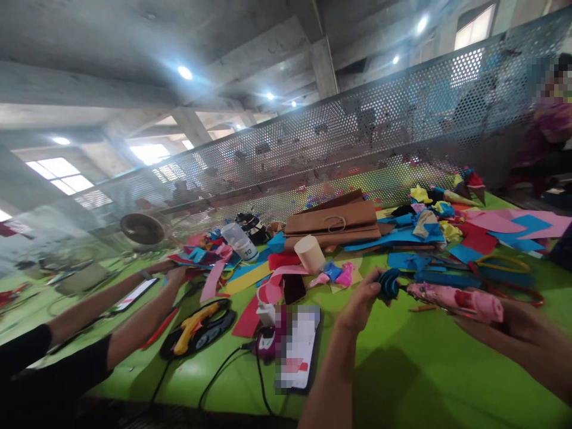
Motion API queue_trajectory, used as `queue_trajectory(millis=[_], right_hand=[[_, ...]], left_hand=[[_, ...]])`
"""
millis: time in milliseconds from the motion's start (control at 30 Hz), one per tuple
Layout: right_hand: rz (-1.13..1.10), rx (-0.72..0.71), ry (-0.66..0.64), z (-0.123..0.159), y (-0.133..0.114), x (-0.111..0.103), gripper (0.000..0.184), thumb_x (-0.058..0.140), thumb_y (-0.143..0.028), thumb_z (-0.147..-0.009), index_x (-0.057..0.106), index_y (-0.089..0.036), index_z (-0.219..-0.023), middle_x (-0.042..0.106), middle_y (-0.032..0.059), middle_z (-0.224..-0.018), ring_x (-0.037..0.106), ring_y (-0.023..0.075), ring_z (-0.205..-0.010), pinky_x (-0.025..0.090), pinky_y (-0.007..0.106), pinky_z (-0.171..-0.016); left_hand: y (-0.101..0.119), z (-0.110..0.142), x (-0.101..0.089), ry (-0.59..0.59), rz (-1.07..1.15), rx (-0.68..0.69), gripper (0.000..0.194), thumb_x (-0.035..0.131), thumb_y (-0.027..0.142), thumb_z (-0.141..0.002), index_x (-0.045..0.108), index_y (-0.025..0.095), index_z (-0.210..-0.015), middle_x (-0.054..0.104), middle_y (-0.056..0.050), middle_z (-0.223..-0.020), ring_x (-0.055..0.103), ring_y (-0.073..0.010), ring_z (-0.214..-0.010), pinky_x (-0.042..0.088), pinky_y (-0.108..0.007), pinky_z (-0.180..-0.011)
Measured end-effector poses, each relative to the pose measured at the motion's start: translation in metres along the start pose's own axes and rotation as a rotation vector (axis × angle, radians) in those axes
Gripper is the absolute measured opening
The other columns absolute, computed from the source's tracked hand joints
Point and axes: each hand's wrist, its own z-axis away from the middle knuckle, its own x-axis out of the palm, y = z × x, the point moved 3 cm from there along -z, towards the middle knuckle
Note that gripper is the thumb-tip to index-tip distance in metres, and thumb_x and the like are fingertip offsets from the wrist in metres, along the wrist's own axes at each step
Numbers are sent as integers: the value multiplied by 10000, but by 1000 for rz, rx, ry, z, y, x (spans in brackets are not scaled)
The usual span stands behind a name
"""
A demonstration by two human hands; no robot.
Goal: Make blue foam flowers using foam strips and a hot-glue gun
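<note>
My left hand pinches a dark blue rosette of folded or rolled material, fingers closed round its side. Coming from the right, my right hand is wrapped round a pink glue gun with a red patch on its body. Its dark nozzle points left and sits close beside the rosette; whether the two touch I cannot tell. Both hands are raised over the green table. Just beyond the glue gun lie scraps of blue material and scissors with yellow and red handles.
At left, a co-worker's arms reach across the table. A yellow glue gun rests on a black tray. A phone, cables, a clear cup, a pale roll and brown sheets stand before a perforated metal screen.
</note>
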Motion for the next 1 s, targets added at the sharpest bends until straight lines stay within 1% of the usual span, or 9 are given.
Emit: queue_trajectory(millis=[133,200,267,333,400,467,567,733,1000], right_hand=[[32,-58,19,0,-5,1,425,790,-592,-748,834,-287,-1041,818,73,-1138,745,389,-1104,646,414,-907],[107,-109,26,0,-7,0,397,756,-588,-793,816,-297,-1056,809,68,-1086,747,357,-1053,650,369,-840],[222,-170,41,0,-11,-2,360,716,-580,-836,794,-291,-1036,775,62,-980,736,301,-909,626,320,-730],[324,-222,44,-1,-14,-3,323,678,-573,-872,767,-275,-961,707,43,-874,679,237,-755,566,282,-627],[391,-262,17,-1,-16,-4,313,645,-563,-902,731,-263,-889,650,26,-822,624,196,-674,518,268,-591],[440,-289,-17,-2,-17,-4,315,621,-561,-922,709,-261,-884,631,19,-824,602,182,-651,494,267,-585],[486,-325,3,-2,-18,-5,314,598,-570,-941,694,-272,-925,628,14,-850,605,184,-668,484,270,-594],[503,-388,19,-2,-16,-4,292,576,-545,-970,669,-273,-920,606,1,-838,599,179,-661,472,272,-594],[532,-375,26,1,-10,-6,270,585,-543,-972,684,-293,-999,607,1,-885,616,195,-729,477,284,-638]], left_hand=[[0,0,0,-6,-7,-9,525,721,561,-775,671,135,-1079,727,-114,-986,635,-185,-773,431,-264,-622],[0,0,0,-11,-10,-6,529,715,561,-780,668,133,-1087,724,-118,-986,632,-188,-772,426,-268,-622],[0,0,0,-10,-17,-2,532,710,564,-783,666,131,-1089,720,-119,-983,629,-190,-774,426,-272,-624],[-1,0,-1,-3,-20,-2,529,711,566,-781,665,132,-1080,717,-117,-974,624,-189,-775,430,-273,-628],[-3,0,-2,3,-19,-3,523,714,567,-776,664,133,-1065,716,-113,-962,618,-183,-769,429,-269,-625],[-4,0,-3,3,-18,-6,519,713,566,-775,659,138,-1065,719,-106,-958,619,-178,-760,428,-264,-618],[-5,0,-4,-8,-19,0,516,702,557,-787,652,144,-1092,725,-101,-971,631,-179,-764,431,-261,-620],[-5,1,-4,-22,-24,20,507,678,552,-813,659,140,-1109,729,-106,-991,642,-183,-783,435,-261,-630],[-3,0,-3,-21,-33,11,506,682,552,-812,660,139,-1102,739,-117,-996,650,-191,-794,428,-262,-634]])
